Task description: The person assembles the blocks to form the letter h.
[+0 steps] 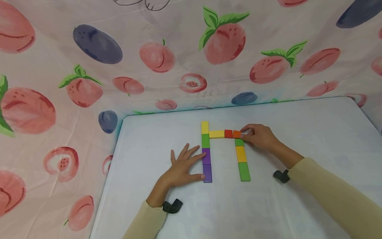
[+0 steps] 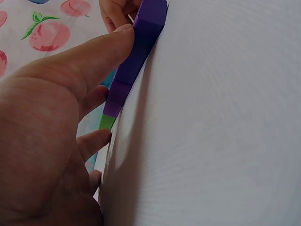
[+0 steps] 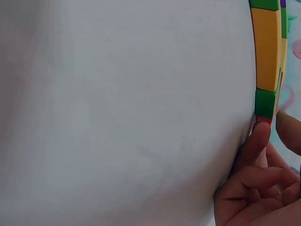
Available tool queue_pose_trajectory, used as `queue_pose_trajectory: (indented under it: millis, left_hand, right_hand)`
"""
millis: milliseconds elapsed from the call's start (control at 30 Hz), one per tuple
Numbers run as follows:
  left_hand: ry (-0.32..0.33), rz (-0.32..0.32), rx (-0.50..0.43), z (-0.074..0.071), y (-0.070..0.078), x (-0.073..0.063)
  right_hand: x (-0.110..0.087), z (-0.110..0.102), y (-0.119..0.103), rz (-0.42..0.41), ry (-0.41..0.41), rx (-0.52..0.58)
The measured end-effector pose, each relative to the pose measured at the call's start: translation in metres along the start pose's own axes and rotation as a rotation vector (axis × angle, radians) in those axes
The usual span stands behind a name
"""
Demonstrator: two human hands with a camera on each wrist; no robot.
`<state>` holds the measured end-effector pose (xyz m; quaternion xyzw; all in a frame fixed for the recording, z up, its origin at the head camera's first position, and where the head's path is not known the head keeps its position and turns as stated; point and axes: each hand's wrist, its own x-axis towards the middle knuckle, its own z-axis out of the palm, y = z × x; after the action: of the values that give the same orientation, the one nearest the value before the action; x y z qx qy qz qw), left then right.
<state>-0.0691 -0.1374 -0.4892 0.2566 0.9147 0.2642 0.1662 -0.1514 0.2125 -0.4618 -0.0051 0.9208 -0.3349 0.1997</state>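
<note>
Wooden blocks form two columns joined by a row near the top. In the left column, a yellow block (image 1: 205, 127) and a green block (image 1: 205, 141) lie above two purple blocks (image 1: 206, 156). My left hand (image 1: 179, 171) spreads its fingers beside this column, thumb and a fingertip against the purple blocks. The row runs from a long yellow block (image 1: 217, 134) through a red cube (image 1: 228, 133) to an orange cube (image 1: 236, 134). My right hand (image 1: 259, 136) pinches the orange cube's right end between thumb and finger. Below it are a small green block (image 1: 239, 142), an orange-yellow block (image 3: 266, 49) and a longer green block (image 1: 244, 172).
The blocks lie on a white table (image 1: 143, 142). Behind and to the left hangs a cloth (image 1: 125, 103) printed with peaches and dark fruit. A black wrist device (image 1: 173, 206) sits at the left cuff, another black device (image 1: 281, 176) at the right cuff.
</note>
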Motion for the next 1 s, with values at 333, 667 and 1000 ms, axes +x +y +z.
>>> queue_pose_trajectory:
  millis: [333,667,1000]
  left_hand:
    - [-0.001,0.007,0.012,0.0003,-0.0009,0.0001]
    - [-0.004,-0.001,0.017,0.001,-0.0019,0.0006]
    - [-0.001,0.009,0.025,0.0011,-0.0017,0.0005]
  right_hand:
    - [-0.0011,-0.005,0.0074,0.027,-0.05,0.007]
    - [-0.0026,-0.0033,0.0063,0.006,-0.038,0.013]
    - [-0.0048,-0.0036,0.0042,0.004,-0.037,0.009]
